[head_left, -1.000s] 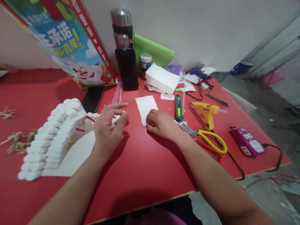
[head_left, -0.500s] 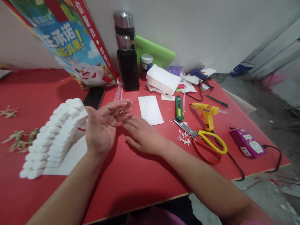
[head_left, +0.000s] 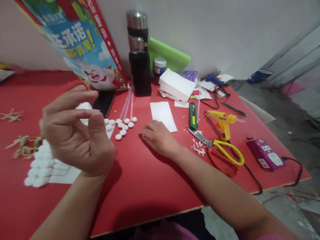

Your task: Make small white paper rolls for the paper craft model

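Observation:
My left hand [head_left: 77, 136] is raised over the left side of the table. Its fingers are loosely curled and apart, with nothing visible in them. My right hand [head_left: 160, 138] rests palm down on the red table, fingers slightly bent, beside a white paper rectangle [head_left: 163, 115]. Between the hands lie several small white discs [head_left: 123, 132], loose on the table. Partly hidden behind my left hand is a curved piece made of rows of white discs [head_left: 41, 171] and stepped white strips [head_left: 61, 166], on a white sheet [head_left: 67, 176].
To the right lie scissors [head_left: 225, 153], a green utility knife [head_left: 192, 115], a yellow glue gun [head_left: 222, 121] and a purple power socket [head_left: 265, 153] with cords. Further back stand a printed box [head_left: 82, 50], a phone [head_left: 140, 73], a flask [head_left: 137, 23] and stacked white paper [head_left: 177, 83].
My left hand has lifted and moved left, its fingers curling. The loose white discs now show on the table between the hands. My right hand has shifted slightly right, fingers more bent.

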The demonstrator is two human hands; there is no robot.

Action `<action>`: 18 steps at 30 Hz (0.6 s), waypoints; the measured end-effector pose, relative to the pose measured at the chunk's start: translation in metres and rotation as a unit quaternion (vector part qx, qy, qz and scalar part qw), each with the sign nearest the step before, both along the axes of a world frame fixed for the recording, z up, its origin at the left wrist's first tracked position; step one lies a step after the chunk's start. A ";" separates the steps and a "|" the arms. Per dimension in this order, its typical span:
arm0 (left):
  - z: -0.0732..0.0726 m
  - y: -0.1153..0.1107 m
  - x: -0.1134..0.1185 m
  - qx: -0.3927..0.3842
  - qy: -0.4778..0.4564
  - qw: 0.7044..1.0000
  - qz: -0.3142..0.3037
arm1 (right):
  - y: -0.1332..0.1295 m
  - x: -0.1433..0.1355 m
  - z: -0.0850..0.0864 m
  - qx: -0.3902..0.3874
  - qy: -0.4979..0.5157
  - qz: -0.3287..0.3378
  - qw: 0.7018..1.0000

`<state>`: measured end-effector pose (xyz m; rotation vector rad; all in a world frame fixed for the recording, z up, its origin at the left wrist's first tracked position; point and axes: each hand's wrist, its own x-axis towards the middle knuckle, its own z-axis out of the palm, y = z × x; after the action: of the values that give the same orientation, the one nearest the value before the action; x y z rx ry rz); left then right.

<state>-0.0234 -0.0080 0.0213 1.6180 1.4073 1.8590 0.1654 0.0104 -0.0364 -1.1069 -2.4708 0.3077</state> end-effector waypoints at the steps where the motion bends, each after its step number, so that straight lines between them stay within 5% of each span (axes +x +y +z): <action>1: -0.002 -0.001 0.004 0.071 0.029 0.996 0.053 | 0.000 0.000 -0.001 0.007 0.004 -0.006 1.000; 8: -0.003 -0.001 0.009 0.125 0.113 0.985 0.031 | 0.003 -0.001 -0.015 -0.022 0.112 -0.025 0.993; 11: -0.008 0.004 0.006 0.143 0.149 0.978 0.030 | 0.001 -0.003 -0.012 -0.113 0.255 -0.034 0.960; 13: -0.013 0.008 0.005 0.105 0.154 0.983 0.007 | 0.000 -0.003 -0.006 -0.246 0.390 -0.054 0.886; 15: -0.018 0.012 0.004 0.036 0.176 0.983 -0.046 | 0.001 -0.001 -0.001 -0.378 0.501 -0.076 0.775; 18: -0.026 0.014 0.007 -0.051 0.215 0.964 -0.145 | 0.005 0.005 0.004 -0.479 0.592 -0.110 0.639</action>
<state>-0.0165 0.0059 -0.0049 2.1279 1.3014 1.3008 0.1701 0.0157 -0.0321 -0.9397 -0.8488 1.7288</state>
